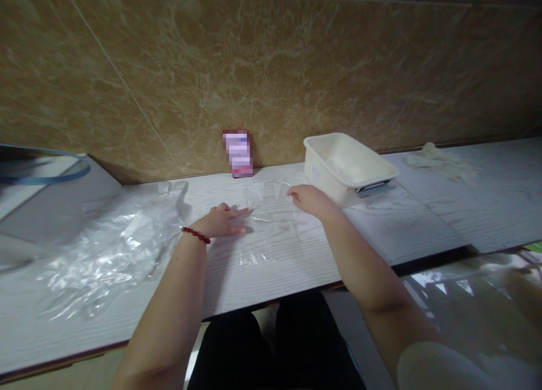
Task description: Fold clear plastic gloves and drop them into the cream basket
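A thin clear plastic bag [271, 237] lies flat on the pale wood-grain table [237, 291] in front of me. My left hand [221, 220], with a red bead bracelet [195, 235] at the wrist, is at the bag's left side. Its index finger and thumb are stretched out and spread. At the bag's upper right, my right hand [308, 200] has its fingers pinched together on the plastic. The exact bit between those fingertips is too small to make out.
A heap of clear plastic bags [122, 237] covers the table's left part. Right of my right hand stands a cream plastic bin [326, 172]. Pale gloves or cloth [440, 163] lie farther right. A phone [239, 154] leans on the marbled wall [203, 68].
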`<state>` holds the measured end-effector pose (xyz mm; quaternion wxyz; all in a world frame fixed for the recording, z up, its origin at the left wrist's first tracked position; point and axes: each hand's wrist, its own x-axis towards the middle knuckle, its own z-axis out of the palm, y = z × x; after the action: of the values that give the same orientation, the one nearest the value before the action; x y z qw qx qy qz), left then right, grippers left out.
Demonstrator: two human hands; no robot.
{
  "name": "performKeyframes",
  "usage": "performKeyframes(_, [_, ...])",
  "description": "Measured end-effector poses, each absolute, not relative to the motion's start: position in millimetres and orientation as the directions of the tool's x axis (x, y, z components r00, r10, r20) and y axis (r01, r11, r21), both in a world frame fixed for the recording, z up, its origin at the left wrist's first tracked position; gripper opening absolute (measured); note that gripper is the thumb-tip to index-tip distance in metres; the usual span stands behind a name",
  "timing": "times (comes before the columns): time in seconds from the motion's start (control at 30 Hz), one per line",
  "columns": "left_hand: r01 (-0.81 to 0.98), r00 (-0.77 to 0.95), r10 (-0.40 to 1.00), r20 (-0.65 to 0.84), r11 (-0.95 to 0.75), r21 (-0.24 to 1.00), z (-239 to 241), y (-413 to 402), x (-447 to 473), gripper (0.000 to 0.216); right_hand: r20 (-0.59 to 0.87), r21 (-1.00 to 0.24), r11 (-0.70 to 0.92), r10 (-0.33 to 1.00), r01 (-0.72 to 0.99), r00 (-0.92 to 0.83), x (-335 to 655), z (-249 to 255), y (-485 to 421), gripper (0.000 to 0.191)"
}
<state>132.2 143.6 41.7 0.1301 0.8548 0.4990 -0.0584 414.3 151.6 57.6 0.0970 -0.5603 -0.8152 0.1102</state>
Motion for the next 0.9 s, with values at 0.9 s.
performKeyframes(0.9, [0.827, 0.387, 0.909, 0.154, -0.416, 0.378, 43, 136, 171, 0.044, 0.083, -0.314, -0.031, 0.995, 0.949, 0.06, 409, 45, 160, 0.021])
